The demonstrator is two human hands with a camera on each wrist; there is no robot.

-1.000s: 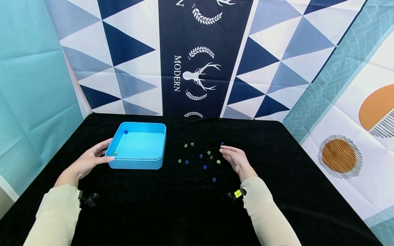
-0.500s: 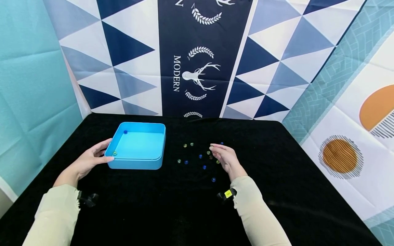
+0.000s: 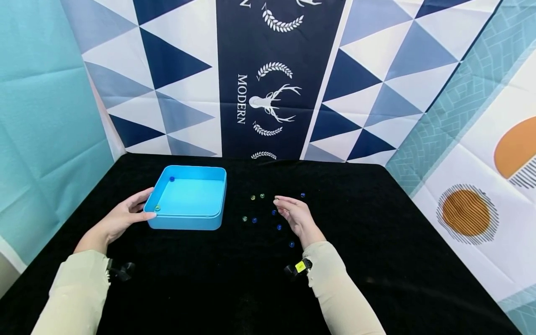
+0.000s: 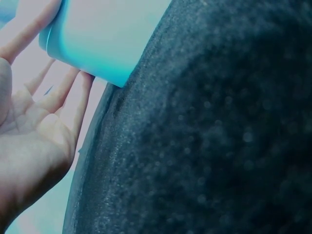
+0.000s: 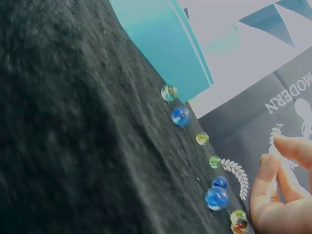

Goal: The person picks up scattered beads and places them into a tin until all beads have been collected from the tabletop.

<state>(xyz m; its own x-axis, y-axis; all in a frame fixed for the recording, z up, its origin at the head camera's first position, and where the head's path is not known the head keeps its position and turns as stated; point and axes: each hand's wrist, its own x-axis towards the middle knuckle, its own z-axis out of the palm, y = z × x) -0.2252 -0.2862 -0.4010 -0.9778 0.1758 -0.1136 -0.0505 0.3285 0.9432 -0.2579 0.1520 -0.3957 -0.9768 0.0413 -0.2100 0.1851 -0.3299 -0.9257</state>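
Note:
A light blue square box [image 3: 192, 224] with an open top stands at the left of the table. My left hand [image 3: 119, 218] holds its left side, thumb at the near rim and fingers along the outer wall. Inside lie a blue marble [image 3: 172, 179] and a greenish marble [image 3: 157, 208]. In the head view my right hand [image 3: 296, 217] pinches a small marble at thumb and fingertips, mostly covered by them. It is raised over the scattered marbles and hides some. Close to it lie a blue marble [image 3: 274, 212] and a green marble [image 5: 214, 162].
Several more marbles lie on the black cloth [image 3: 234, 279], among them a blue marble [image 3: 291, 244], a blue marble [image 3: 303, 195] farther back and a clear marble [image 5: 169, 92] near the box. A patterned fabric wall [image 3: 184, 93] rises behind the table.
My right hand has moved left across the marbles, carrying the pinched one; the blue marble at the back right now shows fully. The left hand and box stay put.

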